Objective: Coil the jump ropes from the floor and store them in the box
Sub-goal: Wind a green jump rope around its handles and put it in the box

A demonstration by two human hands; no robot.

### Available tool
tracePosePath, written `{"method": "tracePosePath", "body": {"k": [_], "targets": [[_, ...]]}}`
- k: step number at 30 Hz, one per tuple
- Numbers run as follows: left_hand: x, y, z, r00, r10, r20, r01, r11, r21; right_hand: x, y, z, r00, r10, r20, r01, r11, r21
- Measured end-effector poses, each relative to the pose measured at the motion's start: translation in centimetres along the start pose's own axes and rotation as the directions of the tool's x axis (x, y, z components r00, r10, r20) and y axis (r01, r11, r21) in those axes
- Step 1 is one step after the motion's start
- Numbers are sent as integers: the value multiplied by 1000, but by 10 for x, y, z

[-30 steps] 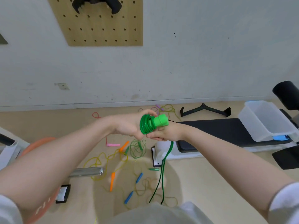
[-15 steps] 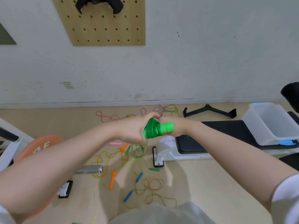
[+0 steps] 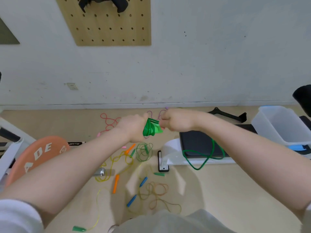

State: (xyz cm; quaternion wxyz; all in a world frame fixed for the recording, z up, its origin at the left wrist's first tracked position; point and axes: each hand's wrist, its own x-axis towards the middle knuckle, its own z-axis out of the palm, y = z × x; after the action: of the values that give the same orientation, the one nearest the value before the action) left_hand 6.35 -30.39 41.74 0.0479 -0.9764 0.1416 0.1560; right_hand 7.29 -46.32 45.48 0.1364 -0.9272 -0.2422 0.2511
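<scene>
Left hand (image 3: 133,127) clasping coiled green jump rope (image 3: 150,127) mid-air; right hand (image 3: 177,121) at 3 o'clock pinching its strand. Loose loop trailing at 5 o'clock. Box (image 3: 262,121) far right.

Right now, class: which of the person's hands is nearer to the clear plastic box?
Right. The right hand is on the box's side of the green rope coil; the left hand grips the coil, farther away.
</scene>
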Motion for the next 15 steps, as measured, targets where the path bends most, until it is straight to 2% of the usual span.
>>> {"method": "tracePosePath", "body": {"k": [3,5,7,8,9,10,11,12,13,15], "targets": [[7,3,2,998,-58,23,62,946,-318,5,-5,26,1000,18,-19,-17,1000,25],[7,7,3,997,-65,40,76,835,-546,4,3,31,996,26,-88,-16,994,106],[4,13,3,997,-63,47,77,670,-739,-1,9,35,993,13,-119,21,960,278],[2,17,2,998,-53,45,67,569,-819,-4,11,41,993,21,-116,32,897,440],[1,20,1,998,-41,39,53,463,-885,-7,12,46,994,33,-101,36,792,610],[0,22,-1,999,-31,22,32,361,-932,-8,14,53,995,26,-92,48,693,720],[0,22,-2,1000,-16,-2,3,281,-960,-9,17,60,996,-3,-94,74,638,767],[-2,23,-4,1000,17,-24,-27,243,-970,-8,21,66,994,-42,-103,107,628,771],[-5,23,-5,997,60,-45,-58,250,-967,-7,25,70,991,-80,-108,134,631,764],[-11,22,-6,987,145,-75,-120,327,-938,-5,32,70,986,-124,-113,167,693,702]]}}
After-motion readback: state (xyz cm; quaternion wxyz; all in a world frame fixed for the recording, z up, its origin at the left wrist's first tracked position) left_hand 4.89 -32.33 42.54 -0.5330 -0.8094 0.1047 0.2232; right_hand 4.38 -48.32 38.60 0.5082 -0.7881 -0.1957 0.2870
